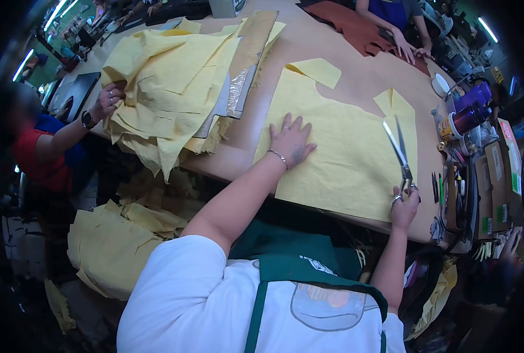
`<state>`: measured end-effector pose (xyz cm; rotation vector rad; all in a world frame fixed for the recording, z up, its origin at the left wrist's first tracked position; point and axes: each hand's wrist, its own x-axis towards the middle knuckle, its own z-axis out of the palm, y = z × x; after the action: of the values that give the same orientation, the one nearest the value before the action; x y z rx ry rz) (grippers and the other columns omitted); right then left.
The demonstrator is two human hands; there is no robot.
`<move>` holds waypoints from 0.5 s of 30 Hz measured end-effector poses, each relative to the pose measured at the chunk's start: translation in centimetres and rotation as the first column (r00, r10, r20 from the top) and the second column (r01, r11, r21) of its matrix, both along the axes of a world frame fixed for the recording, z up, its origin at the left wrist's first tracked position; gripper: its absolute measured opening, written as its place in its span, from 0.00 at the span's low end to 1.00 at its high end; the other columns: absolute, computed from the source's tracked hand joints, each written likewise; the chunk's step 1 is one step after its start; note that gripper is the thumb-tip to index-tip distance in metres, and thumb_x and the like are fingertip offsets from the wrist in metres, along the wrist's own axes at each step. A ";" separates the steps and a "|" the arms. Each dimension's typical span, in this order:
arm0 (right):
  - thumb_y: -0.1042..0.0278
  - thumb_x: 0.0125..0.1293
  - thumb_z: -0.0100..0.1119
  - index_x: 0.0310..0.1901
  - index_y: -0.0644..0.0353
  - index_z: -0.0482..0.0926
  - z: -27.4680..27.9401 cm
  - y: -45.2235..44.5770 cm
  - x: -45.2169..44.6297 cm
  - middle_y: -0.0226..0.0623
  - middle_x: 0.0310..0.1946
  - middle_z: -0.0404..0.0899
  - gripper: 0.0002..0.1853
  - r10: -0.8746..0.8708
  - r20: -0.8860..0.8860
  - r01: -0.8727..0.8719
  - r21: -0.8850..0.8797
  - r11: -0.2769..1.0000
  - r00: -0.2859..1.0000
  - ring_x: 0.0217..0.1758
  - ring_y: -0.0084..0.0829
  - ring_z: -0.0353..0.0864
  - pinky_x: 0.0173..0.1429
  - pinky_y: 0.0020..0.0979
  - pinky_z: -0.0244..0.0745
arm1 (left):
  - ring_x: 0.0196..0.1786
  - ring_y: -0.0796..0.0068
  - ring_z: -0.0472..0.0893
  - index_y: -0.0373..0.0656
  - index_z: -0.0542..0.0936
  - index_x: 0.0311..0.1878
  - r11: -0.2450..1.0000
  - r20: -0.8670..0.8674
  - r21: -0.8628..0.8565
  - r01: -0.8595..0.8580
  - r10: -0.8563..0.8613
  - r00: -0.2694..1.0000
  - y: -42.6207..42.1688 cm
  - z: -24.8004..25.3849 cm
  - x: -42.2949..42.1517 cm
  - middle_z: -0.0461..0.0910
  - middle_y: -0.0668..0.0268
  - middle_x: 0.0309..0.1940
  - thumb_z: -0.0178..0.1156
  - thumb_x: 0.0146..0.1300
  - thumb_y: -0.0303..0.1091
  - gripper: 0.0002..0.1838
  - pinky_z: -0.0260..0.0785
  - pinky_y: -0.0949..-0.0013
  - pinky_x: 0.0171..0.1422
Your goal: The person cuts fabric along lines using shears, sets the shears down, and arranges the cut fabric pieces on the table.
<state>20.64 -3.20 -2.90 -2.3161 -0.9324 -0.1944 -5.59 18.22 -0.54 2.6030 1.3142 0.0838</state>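
Observation:
A cut piece of yellow fabric (344, 153) lies flat on the table in front of me, two of its far corners folded over. My left hand (290, 141) rests on its left part, palm down with fingers spread. At the fabric's right edge my right hand (405, 207) grips a pair of scissors (404, 154) by the handles. The scissors' blades are a little apart and point away from me, over the fabric. Whether any cloth lies between the blades, I cannot tell.
Left on the table (256, 138) is a stack of yellow fabric pieces (173, 76) beside a cardboard strip (250, 53); a co-worker's hand (107, 101) holds its edge. Another person's hands (412, 50) touch brown material (350, 26). Jars (471, 117) and boxes (494, 182) line the right side.

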 end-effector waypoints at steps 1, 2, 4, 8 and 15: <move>0.62 0.49 0.65 0.42 0.68 0.70 -0.6 0.3 -0.1 0.45 0.38 0.73 0.23 0.016 0.066 -0.015 -0.018 1.000 0.998 0.44 0.42 0.71 0.49 0.38 0.65 | 0.68 0.58 0.47 0.53 0.58 0.63 1.000 0.025 0.013 0.004 -0.004 1.000 0.1 -0.7 -0.3 0.51 0.62 0.65 0.45 0.59 0.54 0.30 0.45 0.36 0.61; 0.62 0.48 0.66 0.40 0.68 0.71 -1.3 0.6 -0.3 0.44 0.37 0.74 0.22 -0.013 0.025 0.014 -0.054 0.998 1.000 0.44 0.42 0.71 0.48 0.39 0.65 | 0.69 0.58 0.44 0.53 0.57 0.63 1.000 0.049 0.023 0.009 -0.010 0.999 0.1 -1.2 -0.7 0.49 0.63 0.66 0.44 0.59 0.55 0.30 0.42 0.35 0.62; 0.61 0.48 0.66 0.41 0.68 0.71 -1.4 0.4 0.0 0.44 0.36 0.74 0.23 -0.039 0.020 0.041 -0.060 0.997 0.999 0.43 0.41 0.72 0.48 0.38 0.65 | 0.69 0.59 0.42 0.55 0.56 0.64 1.000 0.070 0.025 0.014 -0.016 0.997 0.1 -2.0 -0.9 0.46 0.65 0.67 0.42 0.59 0.57 0.31 0.39 0.35 0.63; 0.59 0.48 0.66 0.41 0.68 0.71 -1.3 0.4 0.0 0.43 0.36 0.74 0.24 -0.043 0.082 0.050 -0.081 0.995 0.996 0.43 0.40 0.72 0.47 0.37 0.65 | 0.70 0.60 0.41 0.56 0.55 0.65 1.000 0.071 -0.011 0.012 -0.011 0.997 0.4 -1.9 -0.9 0.46 0.66 0.67 0.42 0.59 0.58 0.32 0.37 0.36 0.64; 0.58 0.48 0.65 0.42 0.66 0.71 -1.4 0.4 0.0 0.42 0.37 0.74 0.24 -0.034 0.086 0.040 -0.071 0.997 0.996 0.44 0.40 0.72 0.48 0.38 0.65 | 0.70 0.61 0.40 0.57 0.56 0.64 0.999 0.065 -0.033 0.005 -0.003 0.998 0.5 -1.7 -0.8 0.46 0.66 0.67 0.43 0.58 0.58 0.33 0.35 0.37 0.65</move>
<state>20.60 -2.77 -4.28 -2.4095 -0.9529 -0.2811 -6.41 18.72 -2.24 2.5527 1.2774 0.1430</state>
